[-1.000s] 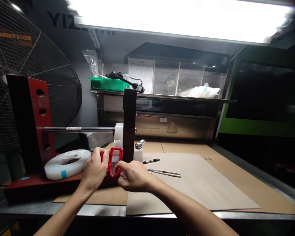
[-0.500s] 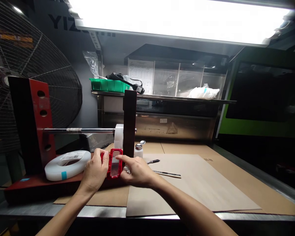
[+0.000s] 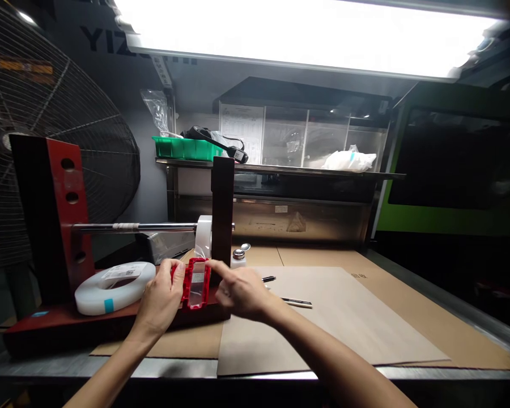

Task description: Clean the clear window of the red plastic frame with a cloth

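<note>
My left hand is closed around the left side of a red plastic frame-like part, thumb on its near face. A clear film with a small pale patch covers the part's window. My right hand is at the part's right, its index finger stretched to the top right corner and its other fingers curled; what they hold, if anything, is hidden. Just behind the part, clear film shows below a white roll on a metal rod. A large translucent tape roll lies left of my left hand.
The rod spans a red upright and a dark post. A small dispenser bottle, a pen and a dark, slim tool lie or stand right of it, by a cardboard sheet. A fan stands left.
My right index finger has moved from the window's middle up to the part's top right corner. The pale patch on the film now shows uncovered, and clear film appears between part and roll.
</note>
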Motion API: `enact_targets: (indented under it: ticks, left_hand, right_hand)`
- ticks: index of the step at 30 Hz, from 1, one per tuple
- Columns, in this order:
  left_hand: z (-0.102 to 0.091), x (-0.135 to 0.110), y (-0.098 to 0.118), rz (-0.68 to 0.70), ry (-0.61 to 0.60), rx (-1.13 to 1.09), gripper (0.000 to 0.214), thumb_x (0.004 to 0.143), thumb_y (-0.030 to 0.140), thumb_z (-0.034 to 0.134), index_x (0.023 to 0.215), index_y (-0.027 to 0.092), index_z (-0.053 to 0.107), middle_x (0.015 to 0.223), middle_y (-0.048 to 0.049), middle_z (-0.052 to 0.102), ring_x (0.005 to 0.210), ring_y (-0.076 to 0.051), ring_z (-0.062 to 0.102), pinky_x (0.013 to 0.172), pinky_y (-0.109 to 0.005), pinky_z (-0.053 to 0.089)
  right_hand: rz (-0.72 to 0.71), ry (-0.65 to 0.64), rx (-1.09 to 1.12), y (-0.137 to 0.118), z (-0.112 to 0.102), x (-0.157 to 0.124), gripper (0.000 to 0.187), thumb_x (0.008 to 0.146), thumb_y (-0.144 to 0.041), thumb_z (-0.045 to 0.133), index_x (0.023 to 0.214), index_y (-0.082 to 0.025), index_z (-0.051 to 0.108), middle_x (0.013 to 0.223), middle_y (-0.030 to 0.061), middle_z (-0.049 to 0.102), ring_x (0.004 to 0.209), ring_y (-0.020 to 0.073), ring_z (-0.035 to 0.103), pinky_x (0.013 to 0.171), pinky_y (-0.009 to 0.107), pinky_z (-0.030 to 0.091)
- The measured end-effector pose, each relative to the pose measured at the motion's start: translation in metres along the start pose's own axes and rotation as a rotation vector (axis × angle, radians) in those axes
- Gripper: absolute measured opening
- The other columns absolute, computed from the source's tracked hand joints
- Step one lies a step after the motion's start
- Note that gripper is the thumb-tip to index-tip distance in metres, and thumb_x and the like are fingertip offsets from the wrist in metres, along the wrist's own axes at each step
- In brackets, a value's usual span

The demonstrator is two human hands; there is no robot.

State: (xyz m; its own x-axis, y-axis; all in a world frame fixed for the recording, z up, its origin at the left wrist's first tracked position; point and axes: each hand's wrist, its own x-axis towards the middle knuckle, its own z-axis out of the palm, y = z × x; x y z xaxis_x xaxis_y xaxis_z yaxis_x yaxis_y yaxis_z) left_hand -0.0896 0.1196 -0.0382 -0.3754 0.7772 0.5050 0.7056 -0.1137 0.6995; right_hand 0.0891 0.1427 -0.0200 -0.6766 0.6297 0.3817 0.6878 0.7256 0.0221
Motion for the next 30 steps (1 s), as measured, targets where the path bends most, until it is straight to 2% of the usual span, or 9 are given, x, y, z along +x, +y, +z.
enact_targets:
  ticks: [2,4,7,9,11,14,20,26,30]
  left_hand:
    - [-0.002,0.000,-0.001,0.012,-0.024,-0.017,0.029,0.083,0.050,0.033,0.084,0.026,0.050,0.076,-0.0027,0.065,0.074,-0.025,0.060,0.067,-0.033,0.042]
    - [-0.004,0.000,-0.001,0.019,-0.047,-0.033,0.033,0.083,0.052,0.031,0.082,0.026,0.052,0.073,-0.0015,0.065,0.073,-0.024,0.060,0.067,-0.032,0.043]
    - [-0.004,0.000,0.000,-0.005,-0.068,-0.040,0.036,0.080,0.058,0.035,0.078,0.026,0.051,0.062,0.0009,0.061,0.062,-0.022,0.058,0.059,-0.030,0.042]
    - [-0.002,0.001,0.002,-0.035,-0.058,-0.024,0.035,0.076,0.060,0.043,0.076,0.026,0.052,0.056,0.0020,0.059,0.056,-0.022,0.056,0.055,-0.030,0.040]
    - [0.000,0.002,0.003,-0.059,-0.028,-0.007,0.036,0.072,0.061,0.050,0.073,0.025,0.051,0.054,0.0022,0.056,0.054,-0.021,0.054,0.053,-0.030,0.038]
    - [0.003,0.004,0.006,-0.065,0.007,-0.005,0.037,0.068,0.061,0.055,0.070,0.024,0.051,0.057,0.0014,0.057,0.054,-0.020,0.054,0.052,-0.029,0.038]
    - [0.002,0.005,0.009,-0.059,0.023,-0.026,0.035,0.068,0.058,0.057,0.067,0.024,0.050,0.056,0.0023,0.055,0.051,-0.018,0.051,0.049,-0.027,0.037]
    - [0.001,0.005,0.007,-0.061,0.016,-0.048,0.034,0.067,0.056,0.058,0.065,0.024,0.049,0.056,0.0030,0.055,0.051,-0.017,0.051,0.049,-0.027,0.038]
    - [0.001,0.006,0.006,-0.064,-0.002,-0.055,0.034,0.067,0.056,0.058,0.064,0.024,0.048,0.054,0.0041,0.053,0.051,-0.017,0.050,0.050,-0.027,0.037]
  right_hand:
    - [0.127,-0.023,-0.021,0.022,-0.002,-0.007,0.038,0.091,-0.028,0.039,0.128,-0.026,0.045,0.089,0.0028,0.072,0.081,0.0187,0.066,0.064,0.026,0.039]
    - [0.214,-0.108,-0.075,0.050,0.000,-0.018,0.028,0.092,-0.027,0.038,0.106,-0.022,0.061,0.092,0.0066,0.071,0.083,0.0199,0.065,0.065,0.027,0.039]
    - [0.302,-0.256,-0.130,0.091,0.011,-0.038,0.020,0.087,-0.018,0.049,0.078,-0.013,0.066,0.090,0.0136,0.069,0.081,0.0210,0.064,0.066,0.028,0.041]
    - [0.347,-0.356,-0.140,0.111,0.021,-0.051,0.015,0.085,-0.022,0.057,0.078,-0.012,0.065,0.090,0.0107,0.067,0.082,0.0191,0.063,0.071,0.030,0.046]
    - [0.385,-0.428,-0.129,0.123,0.030,-0.061,0.018,0.086,-0.030,0.060,0.085,-0.012,0.063,0.091,0.0060,0.066,0.083,0.0168,0.062,0.076,0.034,0.049]
    - [0.430,-0.448,-0.090,0.131,0.038,-0.068,0.021,0.088,-0.033,0.058,0.091,-0.013,0.062,0.094,0.0044,0.064,0.085,0.0159,0.062,0.078,0.035,0.050]
    - [0.396,-0.271,0.073,0.131,0.023,-0.072,0.014,0.074,-0.021,0.069,0.086,-0.015,0.066,0.086,0.0059,0.068,0.082,0.0186,0.062,0.065,0.025,0.044]
    - [0.247,0.031,0.178,0.097,-0.006,-0.053,0.017,0.087,-0.021,0.056,0.102,-0.019,0.065,0.090,0.0026,0.069,0.081,0.0123,0.061,0.070,0.020,0.040]
    - [0.125,0.232,0.055,0.067,-0.013,-0.030,0.021,0.093,-0.025,0.048,0.103,-0.019,0.065,0.091,0.0056,0.066,0.074,0.0129,0.058,0.062,0.023,0.034]
